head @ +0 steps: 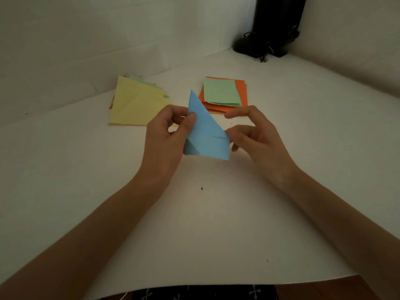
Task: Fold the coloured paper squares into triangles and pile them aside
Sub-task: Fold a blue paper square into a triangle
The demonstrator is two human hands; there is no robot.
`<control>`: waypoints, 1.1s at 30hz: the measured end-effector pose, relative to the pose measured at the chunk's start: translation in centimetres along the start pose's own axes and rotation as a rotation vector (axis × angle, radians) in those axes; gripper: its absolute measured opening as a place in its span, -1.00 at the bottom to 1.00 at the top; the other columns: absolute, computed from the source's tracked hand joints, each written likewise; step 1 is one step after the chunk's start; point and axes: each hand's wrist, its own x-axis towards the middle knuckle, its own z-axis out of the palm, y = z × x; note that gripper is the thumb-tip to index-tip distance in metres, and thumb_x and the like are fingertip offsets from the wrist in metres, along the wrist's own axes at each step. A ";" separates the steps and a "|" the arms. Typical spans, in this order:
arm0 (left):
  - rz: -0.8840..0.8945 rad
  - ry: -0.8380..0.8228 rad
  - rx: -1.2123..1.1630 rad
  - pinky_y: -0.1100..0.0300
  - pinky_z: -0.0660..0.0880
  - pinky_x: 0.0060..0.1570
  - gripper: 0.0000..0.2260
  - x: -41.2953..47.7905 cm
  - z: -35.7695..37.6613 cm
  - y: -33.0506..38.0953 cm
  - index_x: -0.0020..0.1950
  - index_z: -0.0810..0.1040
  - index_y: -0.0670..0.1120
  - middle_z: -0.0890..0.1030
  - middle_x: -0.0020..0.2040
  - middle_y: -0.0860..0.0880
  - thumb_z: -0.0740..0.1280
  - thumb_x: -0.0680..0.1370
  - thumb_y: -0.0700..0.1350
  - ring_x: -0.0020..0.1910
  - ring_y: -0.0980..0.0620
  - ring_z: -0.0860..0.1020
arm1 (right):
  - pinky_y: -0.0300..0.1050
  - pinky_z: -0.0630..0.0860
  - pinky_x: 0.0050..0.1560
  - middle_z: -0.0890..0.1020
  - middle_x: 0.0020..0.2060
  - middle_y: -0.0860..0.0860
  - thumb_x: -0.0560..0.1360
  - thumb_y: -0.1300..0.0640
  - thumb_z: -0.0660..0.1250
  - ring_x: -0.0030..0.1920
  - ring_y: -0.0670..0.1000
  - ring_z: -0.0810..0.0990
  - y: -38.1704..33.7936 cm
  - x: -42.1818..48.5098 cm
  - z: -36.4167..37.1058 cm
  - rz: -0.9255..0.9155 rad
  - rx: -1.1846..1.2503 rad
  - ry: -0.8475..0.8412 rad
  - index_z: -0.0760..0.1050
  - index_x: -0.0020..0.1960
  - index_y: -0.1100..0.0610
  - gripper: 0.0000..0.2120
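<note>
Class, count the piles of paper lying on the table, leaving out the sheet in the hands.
2. The yellow-topped pile lies left of the blue paper; the green-topped stack lies behind it, to the right. Lower sheets in both are mostly hidden.

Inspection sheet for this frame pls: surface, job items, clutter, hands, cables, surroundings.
Surface: white table, one dark speck.
Job's things: blue paper part-folded, between both hands; pile of folded triangles, yellow on top, far left; stack of squares, green over orange, far right.
Clutter: nothing seen.
Grippers: left hand pinches the blue paper's left edge; right hand pinches its right edge.
Cables: black cables at the black device, far corner.
Surroundings: white walls.
</note>
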 end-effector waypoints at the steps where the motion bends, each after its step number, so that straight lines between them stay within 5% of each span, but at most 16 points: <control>1: 0.007 0.003 0.007 0.33 0.36 -0.47 -0.88 0.0 -0.1 0.0 -0.15 0.50 0.03 0.48 -0.30 0.17 0.31 0.57 -0.15 -0.34 0.21 0.47 | -0.28 0.45 -0.18 0.64 -0.27 -0.13 0.46 0.50 0.17 -0.23 -0.14 0.57 0.0 0.0 -0.3 -0.038 0.034 -0.056 0.44 0.03 0.07 -0.63; 4: 0.010 0.012 0.007 0.37 0.32 -0.55 -0.92 0.1 -0.3 0.2 -0.12 0.50 -0.02 0.47 -0.26 0.09 0.31 0.57 -0.16 -0.46 0.23 0.46 | -0.34 0.41 -0.15 0.60 -0.11 -0.21 0.32 0.52 0.11 -0.10 -0.17 0.56 0.0 0.0 -0.3 -0.152 -0.024 -0.153 0.50 0.01 0.08 -0.54; 7: 0.017 0.022 0.003 0.38 0.32 -0.55 -0.91 0.1 -0.4 0.3 -0.12 0.50 0.00 0.48 -0.25 0.07 0.32 0.56 -0.15 -0.44 0.22 0.48 | -0.41 0.38 -0.20 0.61 -0.16 -0.24 0.41 0.34 0.28 -0.24 -0.21 0.54 0.1 -0.1 0.1 -0.115 -0.016 -0.147 0.56 -0.05 0.03 -0.74; 10: 0.032 0.020 0.003 0.39 0.32 -0.55 -0.90 0.1 -0.4 0.5 -0.12 0.50 0.02 0.49 -0.24 0.08 0.32 0.56 -0.15 -0.44 0.23 0.49 | -0.29 0.43 -0.12 0.67 -0.13 -0.17 0.40 0.14 0.41 -0.21 -0.02 0.53 0.2 -0.1 -0.1 -0.079 0.068 -0.122 0.66 -0.07 -0.07 -0.84; 15: 0.094 -0.074 0.032 0.35 0.37 -0.54 -0.87 -0.2 -0.4 0.9 -0.13 0.50 0.06 0.49 -0.29 0.16 0.33 0.55 -0.16 -0.40 0.23 0.49 | -0.25 0.52 -0.04 0.69 -0.14 -0.15 0.43 0.19 0.43 -0.12 -0.11 0.62 0.2 -0.1 -0.3 -0.129 0.045 -0.123 0.59 0.06 0.09 -0.79; 17: 0.000 -0.124 -0.070 0.34 0.40 -0.51 -0.92 0.0 -0.5 1.0 -0.05 0.51 0.03 0.54 -0.29 0.17 0.35 0.53 -0.15 -0.37 0.21 0.52 | -0.10 0.55 0.00 0.67 -0.11 -0.18 0.44 0.11 0.39 -0.09 -0.04 0.62 0.4 -0.2 -0.3 -0.247 -0.107 -0.054 0.59 0.05 0.06 -0.82; 21: -0.417 -0.321 -0.435 0.35 0.47 -0.40 -0.69 0.3 -0.6 1.5 0.02 0.54 -0.13 0.64 -0.23 0.01 0.38 0.34 -0.02 -0.35 0.16 0.58 | -0.08 0.50 0.10 0.62 -0.06 -0.18 0.50 0.12 0.35 0.01 -0.06 0.61 0.9 0.0 -0.6 -0.550 -0.329 0.150 0.57 0.01 0.08 -0.89; 27: -0.417 -0.353 -0.378 0.34 0.54 -0.32 -0.81 0.2 -0.7 0.9 0.02 0.58 -0.13 0.69 -0.19 0.01 0.36 0.42 -0.17 -0.23 0.12 0.65 | -0.23 0.44 0.15 0.59 -0.03 0.00 0.49 0.18 0.36 0.02 -0.06 0.54 1.4 0.1 -0.9 -0.659 -0.564 0.137 0.62 -0.02 0.25 -0.84; 33: -0.391 -0.330 -0.394 0.30 0.56 -0.27 -0.89 0.6 -0.9 0.7 0.00 0.59 -0.13 0.68 -0.15 0.00 0.31 0.51 -0.22 -0.19 0.09 0.64 | -0.13 0.45 0.14 0.61 0.02 0.07 0.51 0.15 0.33 0.06 0.07 0.53 1.4 0.4 -1.1 -0.696 -0.685 0.059 0.61 0.02 0.28 -0.79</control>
